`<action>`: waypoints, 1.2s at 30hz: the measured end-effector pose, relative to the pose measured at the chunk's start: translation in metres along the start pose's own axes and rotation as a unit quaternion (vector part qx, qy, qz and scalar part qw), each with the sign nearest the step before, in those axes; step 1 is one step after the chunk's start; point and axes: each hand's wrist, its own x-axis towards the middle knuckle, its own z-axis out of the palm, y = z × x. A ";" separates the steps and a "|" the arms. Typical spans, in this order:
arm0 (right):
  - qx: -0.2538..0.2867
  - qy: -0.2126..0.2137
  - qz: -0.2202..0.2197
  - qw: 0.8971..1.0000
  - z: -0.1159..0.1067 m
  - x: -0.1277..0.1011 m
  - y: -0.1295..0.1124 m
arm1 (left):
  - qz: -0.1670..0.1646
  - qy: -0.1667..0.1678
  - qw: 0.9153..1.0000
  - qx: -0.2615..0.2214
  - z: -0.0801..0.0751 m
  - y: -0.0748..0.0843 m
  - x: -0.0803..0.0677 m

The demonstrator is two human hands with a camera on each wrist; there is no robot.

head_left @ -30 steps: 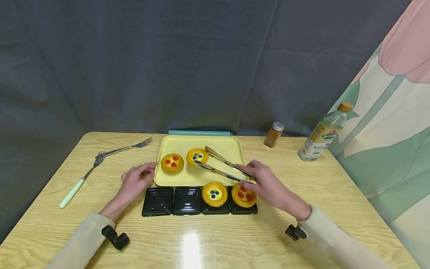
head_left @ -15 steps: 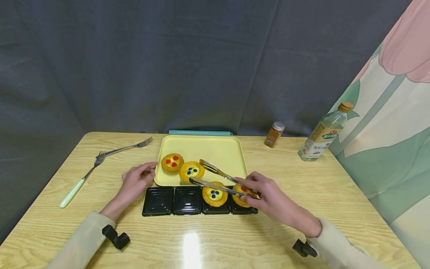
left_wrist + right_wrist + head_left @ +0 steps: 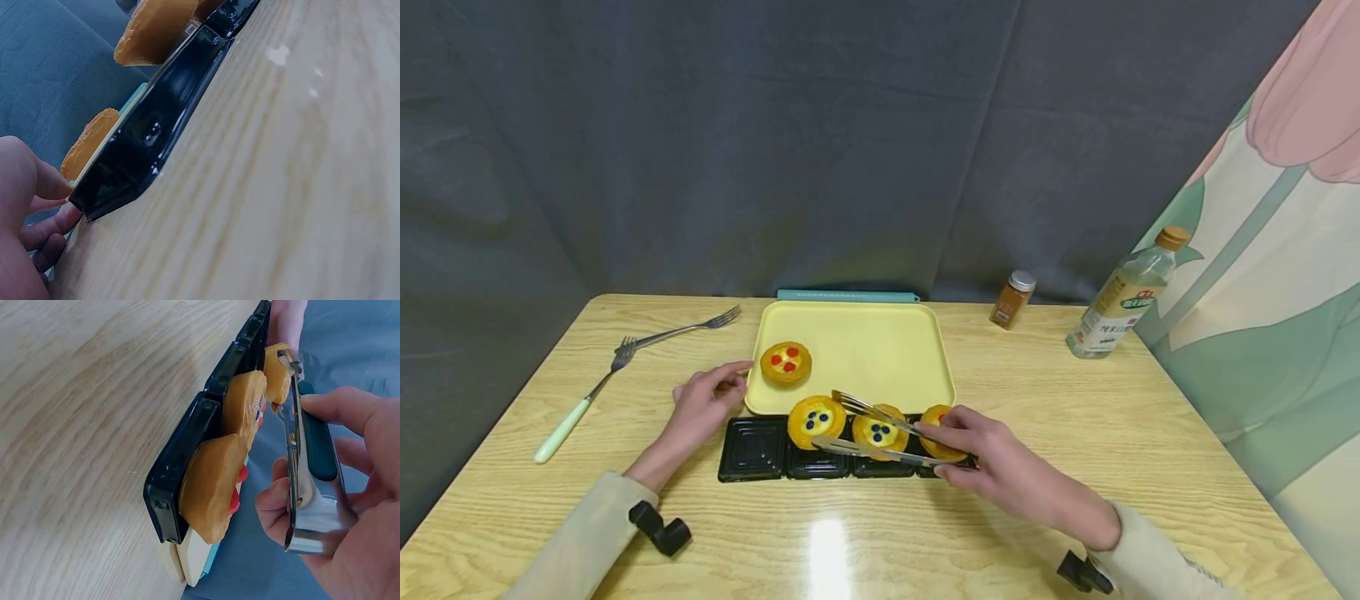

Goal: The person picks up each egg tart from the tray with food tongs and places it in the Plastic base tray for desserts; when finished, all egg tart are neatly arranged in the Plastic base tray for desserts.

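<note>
In the head view my right hand (image 3: 1003, 458) holds metal tongs (image 3: 299, 456), thumb on their dark green grip. Between the tong tips is a blueberry-topped tart (image 3: 812, 417), over the second compartment from the left of the black packing tray (image 3: 751, 450). Another blueberry tart (image 3: 874, 435) sits in the third compartment. A strawberry-topped tart (image 3: 212, 484) lies in the rightmost one, partly hidden by the tongs and hand. My left hand (image 3: 706, 407) pinches the left rim of the yellow tray (image 3: 880, 350), where one strawberry tart (image 3: 786, 364) rests.
Two forks lie at the left, one with a pale green handle (image 3: 562, 429) and one metal fork (image 3: 681, 330). A spice jar (image 3: 1011, 302) and a tall bottle (image 3: 1123, 300) stand at the back right. A teal strip (image 3: 847, 296) lies behind the yellow tray.
The right hand with the tongs has moved toward the person, bringing the blueberry tart from the yellow tray to over the black tray. The left hand has stayed in place.
</note>
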 end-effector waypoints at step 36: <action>0.004 -0.013 0.009 1.000 -0.007 0.000 0.001 | 0.003 0.002 1.000 -0.002 0.000 0.000 0.000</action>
